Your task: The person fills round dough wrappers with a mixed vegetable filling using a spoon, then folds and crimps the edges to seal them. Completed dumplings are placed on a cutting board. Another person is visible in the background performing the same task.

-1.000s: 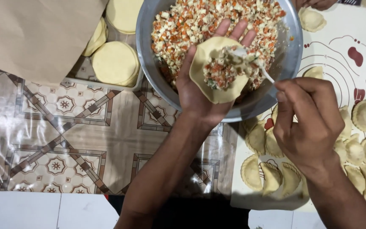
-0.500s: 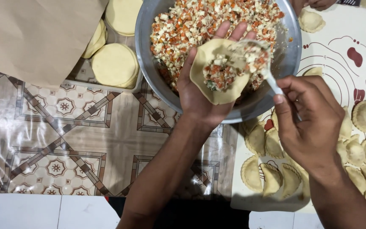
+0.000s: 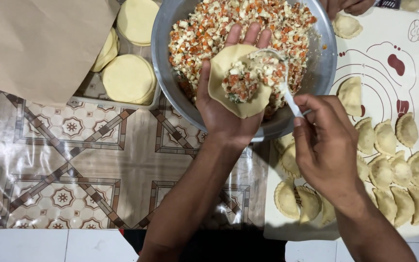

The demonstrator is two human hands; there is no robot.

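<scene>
My left hand (image 3: 224,109) lies palm up over the near rim of a big metal bowl (image 3: 163,73), cradling a round dough wrapper (image 3: 221,77) with a heap of chopped orange-and-white filling (image 3: 241,80) on it. My right hand (image 3: 323,145) grips the handle of a metal spoon (image 3: 287,94), whose bowl end rests on the filling in the wrapper. The metal bowl is full of the same chopped filling (image 3: 219,24).
Stacks of round dough wrappers (image 3: 129,77) sit in a tray at the upper left beside brown paper (image 3: 35,43). Several folded dumplings (image 3: 398,170) lie on a white mat (image 3: 389,97) at the right. Another person's hand (image 3: 347,6) shows at the top edge.
My right hand has shifted left and up with the spoon, pressing filling onto the wrapper. The left hand has stayed over the bowl.
</scene>
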